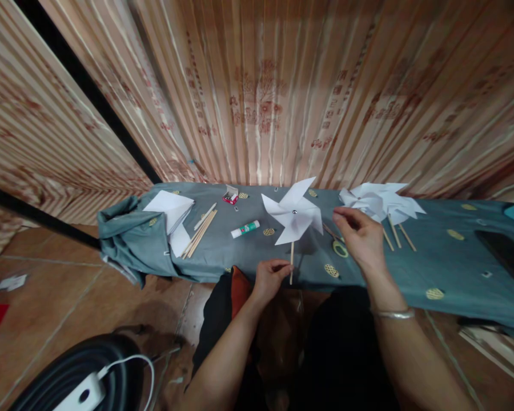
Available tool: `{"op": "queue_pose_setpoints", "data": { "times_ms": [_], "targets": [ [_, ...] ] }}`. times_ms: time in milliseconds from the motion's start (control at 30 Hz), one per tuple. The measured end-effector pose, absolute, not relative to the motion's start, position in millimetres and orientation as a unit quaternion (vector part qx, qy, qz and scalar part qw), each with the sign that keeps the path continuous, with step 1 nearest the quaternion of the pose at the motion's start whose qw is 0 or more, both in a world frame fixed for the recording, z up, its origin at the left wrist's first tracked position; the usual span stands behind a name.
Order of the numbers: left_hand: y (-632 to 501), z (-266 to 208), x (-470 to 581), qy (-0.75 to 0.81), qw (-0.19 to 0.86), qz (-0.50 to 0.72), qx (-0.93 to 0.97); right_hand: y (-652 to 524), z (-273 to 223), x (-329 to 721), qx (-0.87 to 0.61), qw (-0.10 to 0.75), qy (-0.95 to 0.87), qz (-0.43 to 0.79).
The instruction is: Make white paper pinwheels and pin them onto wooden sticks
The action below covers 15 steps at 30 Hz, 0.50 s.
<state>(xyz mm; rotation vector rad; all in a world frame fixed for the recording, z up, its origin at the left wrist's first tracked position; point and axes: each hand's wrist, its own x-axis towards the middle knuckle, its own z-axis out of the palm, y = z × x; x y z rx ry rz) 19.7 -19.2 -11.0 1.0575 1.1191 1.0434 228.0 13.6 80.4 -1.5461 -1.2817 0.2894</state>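
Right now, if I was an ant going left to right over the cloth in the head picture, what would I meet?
White papers, wooden sticks, glue stick, white pinwheel held by the left hand's fingers, other pinwheels, black phone.

Left hand [269, 281] pinching; right hand [364, 235] higher, curled.

A pleated, patterned curtain [261, 85] spans the far side; black poles [91, 91] slant at left; brown tiled floor [60, 297] lies near.
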Motion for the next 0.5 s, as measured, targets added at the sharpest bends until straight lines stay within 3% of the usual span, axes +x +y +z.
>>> {"op": "queue_pose_setpoints", "data": {
  "times_ms": [133,267,500],
  "targets": [
    [-19,-12,17,0.483,0.578,0.439,0.489,42,80,245,-0.642,0.469,-0.563,0.225],
    [-18,-14,16,0.49,0.565,0.443,0.495,46,68,243,-0.637,0.469,-0.502,0.35],
    [-16,-14,17,0.498,0.55,0.45,0.497,29,60,229,-0.627,0.483,-0.456,0.406]
  ]
}}
